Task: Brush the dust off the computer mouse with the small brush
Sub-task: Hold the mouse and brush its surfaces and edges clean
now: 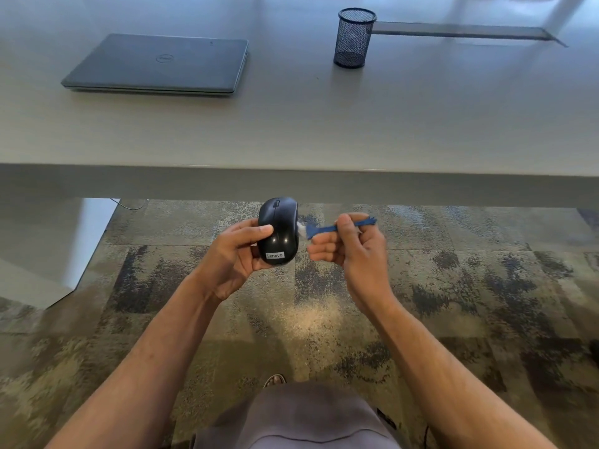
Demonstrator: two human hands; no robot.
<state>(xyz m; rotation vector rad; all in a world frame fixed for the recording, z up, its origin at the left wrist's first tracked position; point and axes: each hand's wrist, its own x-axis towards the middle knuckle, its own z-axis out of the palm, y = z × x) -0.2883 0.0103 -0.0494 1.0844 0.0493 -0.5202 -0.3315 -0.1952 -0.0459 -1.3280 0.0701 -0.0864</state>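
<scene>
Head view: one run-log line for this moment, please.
left hand: holds Lenovo mouse | right hand: pinches blue brush | bristles at mouse's right side

You're looking down at a pale desk [324, 124] running across the upper half. A closed grey laptop [155, 64] is lying flat on it at the left, lid logo facing up. A dark mesh pen cup [354, 37] is standing upright well to the laptop's right – can't tell what's inside. A long dark slot [460, 30] is running along the desk surface from just behind the cup toward the right. Below the desk edge, mottled carpet [453, 286] in tan and dark patches is filling the lower half. A thin cable [128, 205] is showing under the desk at the left, beside a pale desk leg [84, 241]. A sandalled foot [275, 380] is peeking out at the bottom centre – grey clothing [308, 419] is covering the rest.
</scene>
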